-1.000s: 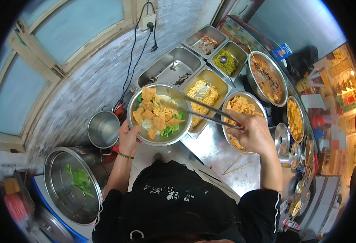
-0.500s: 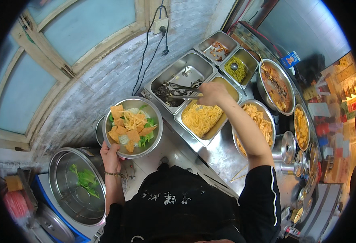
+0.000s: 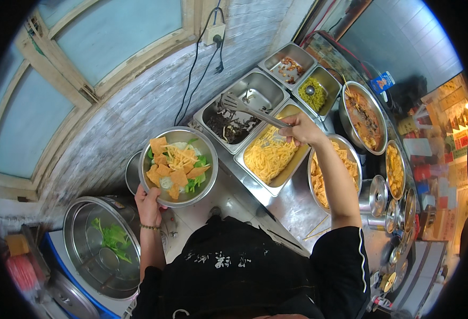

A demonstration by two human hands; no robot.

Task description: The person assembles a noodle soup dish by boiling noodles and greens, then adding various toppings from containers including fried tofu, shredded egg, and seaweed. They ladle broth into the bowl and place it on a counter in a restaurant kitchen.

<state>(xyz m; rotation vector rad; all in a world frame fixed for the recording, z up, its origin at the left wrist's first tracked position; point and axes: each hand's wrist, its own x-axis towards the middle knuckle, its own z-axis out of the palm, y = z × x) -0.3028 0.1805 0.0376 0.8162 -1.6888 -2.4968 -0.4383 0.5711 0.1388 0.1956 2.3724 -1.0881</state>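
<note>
Steel bowl (image 3: 199,194) in our left hand (image 3: 147,206) hangs in the air to the left of the metal desk (image 3: 292,212), apart from every pan. Our left fingers grip its near-left rim, thumb on top; what those underneath do we cannot fully tell.

As far as we can judge, its filling is well along. We already have green leaves (image 3: 195,183), white strands (image 3: 166,182), a heap of yellow strips (image 3: 180,158) and several tan squares (image 3: 178,178) in it.

Our right hand (image 3: 300,129) reaches across the desk, fingers closed round the handle of metal tongs (image 3: 266,117). Their slotted end is over the deep pan (image 3: 268,87) of dark shreds (image 3: 231,127); we see no clear load in it, though small scraps could be hidden.

We make out none of those dark shreds in our bowl, so that portion looks not yet added. Nor do we see any yellow-green chopped bits (image 3: 311,95) or reddish soup (image 3: 359,114) in it; both sit in their own containers farther off, and whether they belong here we cannot say.
</note>
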